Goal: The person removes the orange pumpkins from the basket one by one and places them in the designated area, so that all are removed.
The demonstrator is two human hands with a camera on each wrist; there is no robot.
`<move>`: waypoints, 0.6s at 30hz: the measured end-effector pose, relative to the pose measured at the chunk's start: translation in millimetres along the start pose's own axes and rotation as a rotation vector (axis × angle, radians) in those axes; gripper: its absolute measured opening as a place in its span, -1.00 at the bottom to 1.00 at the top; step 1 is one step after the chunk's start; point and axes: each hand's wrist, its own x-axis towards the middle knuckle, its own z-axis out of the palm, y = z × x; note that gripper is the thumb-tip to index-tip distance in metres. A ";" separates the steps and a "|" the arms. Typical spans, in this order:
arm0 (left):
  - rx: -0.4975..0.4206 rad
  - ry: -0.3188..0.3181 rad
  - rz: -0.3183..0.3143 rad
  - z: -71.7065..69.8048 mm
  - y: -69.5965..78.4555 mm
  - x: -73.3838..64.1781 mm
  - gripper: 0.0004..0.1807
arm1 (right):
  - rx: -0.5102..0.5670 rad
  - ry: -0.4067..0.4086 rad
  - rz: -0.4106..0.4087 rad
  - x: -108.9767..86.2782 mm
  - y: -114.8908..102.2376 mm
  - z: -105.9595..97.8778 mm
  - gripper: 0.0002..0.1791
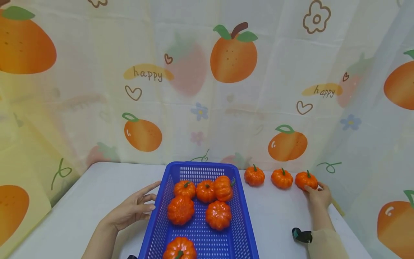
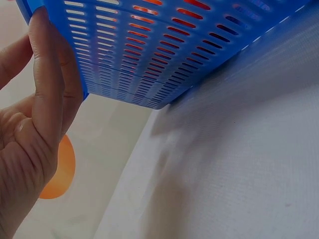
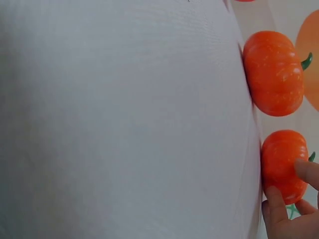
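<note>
A blue plastic basket (image 1: 247,230) with slotted walls holds several small orange toy pumpkins (image 1: 218,215). Beside its left wall is my left hand (image 1: 130,208), fingers extended and fingertips at the rim; the left wrist view shows this hand (image 2: 45,99) against the outer side. To the basket's right, three more pumpkins with green stems stand in a row: a left one (image 1: 254,176), a middle one (image 1: 281,178) and a right one (image 1: 305,180). My right hand (image 1: 319,197) grips the right pumpkin, thumb and fingers about its sides, as in the right wrist view (image 3: 284,162).
A white cloth covers the table (image 1: 275,216). Behind it hangs a curtain (image 1: 194,126) printed with fruit, hearts and flowers. A dark strap (image 1: 302,235) sticks out by the right wrist.
</note>
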 end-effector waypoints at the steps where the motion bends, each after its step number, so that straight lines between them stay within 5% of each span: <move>1: -0.001 -0.002 0.002 0.0 0.0 0.0 -0.16 | 0.005 -0.003 0.005 0.0 -0.2 -0.1 -0.20; 11: -0.008 -0.005 -0.002 0.1 0.1 0.0 -0.16 | 0.116 0.062 0.077 -2.8 -8.2 -4.5 -0.18; 18: 0.004 0.001 -0.004 -0.5 -0.4 -0.2 -0.17 | 0.174 0.175 0.021 -11.1 -21.3 -8.2 -0.29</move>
